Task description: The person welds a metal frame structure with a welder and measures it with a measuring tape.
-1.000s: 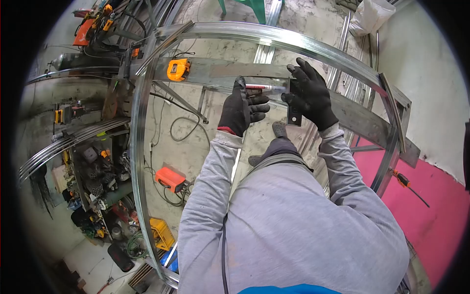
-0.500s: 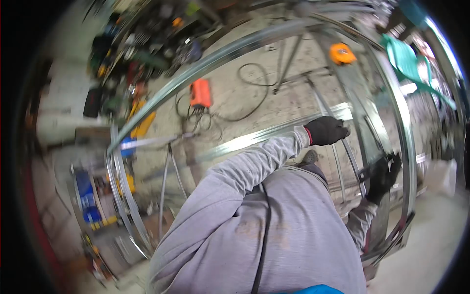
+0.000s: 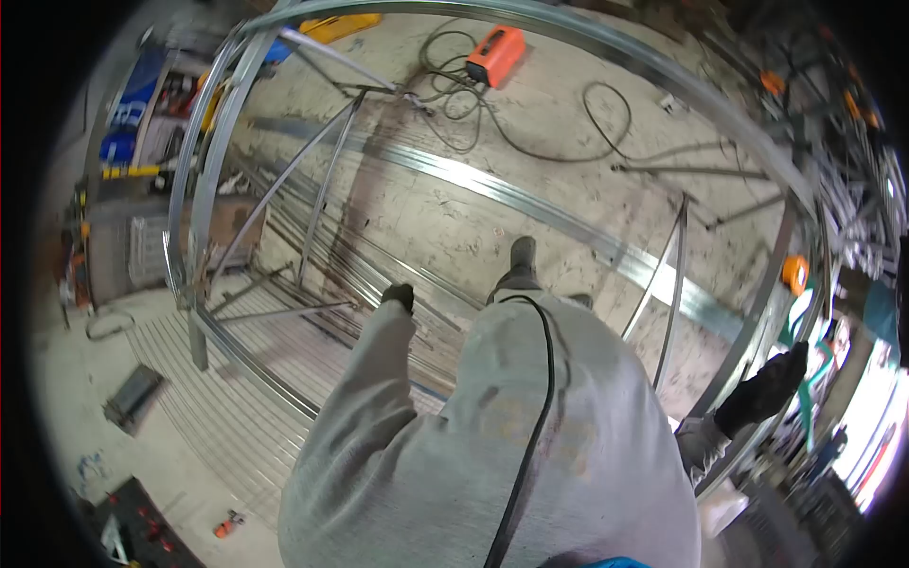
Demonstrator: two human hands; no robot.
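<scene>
My left hand (image 3: pixel 398 297), in a dark glove, hangs in front of my body above long thin metal bars (image 3: pixel 355 270) on the floor. It looks small and foreshortened, and its fingers cannot be made out. On the right, my right hand (image 3: pixel 762 388), also in a dark glove, is stretched out beside the right side of a large metal frame (image 3: pixel 653 66); nothing can be seen in it. Whether it touches the frame is unclear. The frame surrounds me, with thin diagonal braces (image 3: pixel 322 194) inside. A wide shiny metal strip (image 3: pixel 473 180) crosses the floor ahead.
An orange box (image 3: pixel 495 55) with a looped cable (image 3: pixel 544 156) lies beyond the strip. An orange tape measure (image 3: pixel 795 273) is at the right, and blue containers (image 3: pixel 118 144) are at the upper left. A ribbed sheet (image 3: pixel 227 388) and a small orange tool (image 3: pixel 227 523) lie lower left.
The view has swung toward the left side of the frame. My left hand has moved from the right-hand braces to near my body's left side. My right hand has reached outward to the right.
</scene>
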